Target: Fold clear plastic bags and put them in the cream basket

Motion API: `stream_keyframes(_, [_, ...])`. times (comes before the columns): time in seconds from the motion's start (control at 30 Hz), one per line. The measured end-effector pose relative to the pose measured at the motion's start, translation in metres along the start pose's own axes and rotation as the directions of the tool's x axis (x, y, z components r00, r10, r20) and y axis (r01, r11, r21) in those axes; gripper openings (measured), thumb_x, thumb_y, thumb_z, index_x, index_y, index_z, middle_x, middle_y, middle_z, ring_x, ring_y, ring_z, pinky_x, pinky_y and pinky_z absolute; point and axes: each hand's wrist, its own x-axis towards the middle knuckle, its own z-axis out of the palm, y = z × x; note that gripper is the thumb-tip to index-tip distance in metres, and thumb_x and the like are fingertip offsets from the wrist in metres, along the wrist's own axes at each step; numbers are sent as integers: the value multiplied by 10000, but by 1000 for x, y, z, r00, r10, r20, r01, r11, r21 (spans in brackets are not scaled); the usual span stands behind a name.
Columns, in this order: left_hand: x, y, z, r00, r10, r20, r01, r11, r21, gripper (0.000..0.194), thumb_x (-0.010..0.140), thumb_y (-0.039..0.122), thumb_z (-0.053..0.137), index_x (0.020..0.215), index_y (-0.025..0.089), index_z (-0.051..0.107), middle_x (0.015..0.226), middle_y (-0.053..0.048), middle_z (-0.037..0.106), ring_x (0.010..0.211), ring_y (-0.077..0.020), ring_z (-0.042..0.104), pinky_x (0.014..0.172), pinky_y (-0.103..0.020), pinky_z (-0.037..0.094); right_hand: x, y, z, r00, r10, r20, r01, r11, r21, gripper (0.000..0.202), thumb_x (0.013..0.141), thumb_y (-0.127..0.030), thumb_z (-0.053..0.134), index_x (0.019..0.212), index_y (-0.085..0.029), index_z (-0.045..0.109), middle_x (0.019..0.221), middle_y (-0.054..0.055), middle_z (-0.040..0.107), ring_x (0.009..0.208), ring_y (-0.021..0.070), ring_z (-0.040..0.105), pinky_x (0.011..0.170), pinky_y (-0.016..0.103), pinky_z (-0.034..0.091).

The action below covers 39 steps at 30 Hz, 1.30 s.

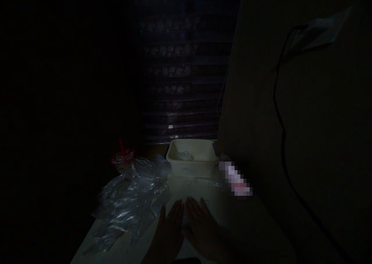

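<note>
In dim light, my left hand [169, 227] is stretched out low over the pale table, its fingers extended and holding nothing that I can see. Beside it, my right hand [202, 226] also has its fingers straight, and the two hands lie close together, fingertips pointing away from me. Crumpled clear plastic bags [128, 202] spread over the table to the left of my left hand. Beyond my fingertips stands a cream plastic basin [192, 169] with dark handles. A small crumpled piece of clear plastic [185, 155] lies inside it.
A red-lidded cup [122, 161] with a red straw stands at the back left. A pixelated pinkish object [236, 180] lies right of the basin. Behind is a window blind [180, 101]; a black cable [282, 132] hangs from a socket on the right wall.
</note>
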Motion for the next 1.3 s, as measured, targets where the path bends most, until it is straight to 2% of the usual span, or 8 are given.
stream_keyframes(0.23, [2,-1,6,1000,-10,-29,11,1000,24,424,793,233,300,1202,130,345,1216,-104,401,1108,-206,376,885,-433,264,-7,10,-1,994,84,-72,-90,992,-89,511,834,-403,218,1235,-95,288,1276,116,311,1203,202,187,980,446,94])
stream_keyframes(0.5, [1,0,7,999,-47,-25,47,999,-10,422,838,292,241,1237,156,265,1250,-86,359,1139,-188,332,908,-425,246,-15,27,4,978,111,-176,-146,968,-204,460,820,-347,276,1206,-107,350,1262,104,342,1195,217,200,968,455,101])
stream_keyframes(0.8, [1,0,5,998,-48,-37,47,999,-22,417,835,275,255,1236,164,272,1245,-84,367,1135,-183,340,918,-421,229,-23,42,11,967,125,-224,-172,963,-206,464,806,-362,310,1177,-95,388,1242,141,365,1170,248,257,944,487,121])
stream_keyframes(0.93, [0,0,1,997,-48,-52,47,999,-27,415,837,265,264,1239,162,263,1257,-82,347,1144,-180,325,919,-414,237,-27,64,23,928,151,-341,-229,953,-199,385,801,-306,332,1101,-101,462,1198,150,419,1133,269,316,919,501,173])
stream_keyframes(1.03, [0,1,1,998,-40,-49,38,999,-37,428,837,245,264,1255,164,214,1267,-74,332,1157,-183,303,922,-433,233,-21,80,20,891,189,-412,-255,960,-112,309,804,-235,307,1018,-144,510,1094,117,512,1047,235,421,878,454,283])
stream_keyframes(1.13, [-1,0,-1,999,-39,-31,37,997,-65,447,841,234,251,1270,180,137,1287,-70,296,1168,-182,280,923,-456,233,-8,85,1,921,218,-322,-218,975,38,292,786,-194,313,986,-140,518,979,97,563,926,188,493,804,351,376])
stream_keyframes(1.23, [-2,-1,-7,1000,-8,-5,8,994,-107,470,842,281,263,1275,183,106,1310,-70,247,1186,-184,239,934,-463,227,2,73,-20,982,114,-148,-94,986,138,213,707,-144,394,833,-172,564,840,45,578,809,156,502,736,293,388])
stream_keyframes(1.3, [-3,-1,-12,1000,12,1,-12,991,-132,486,837,288,281,1275,164,111,1311,-80,243,1191,-189,225,936,-460,234,2,62,-27,997,23,-71,-12,987,158,190,623,-118,447,759,-182,564,774,23,564,764,154,482,712,293,371])
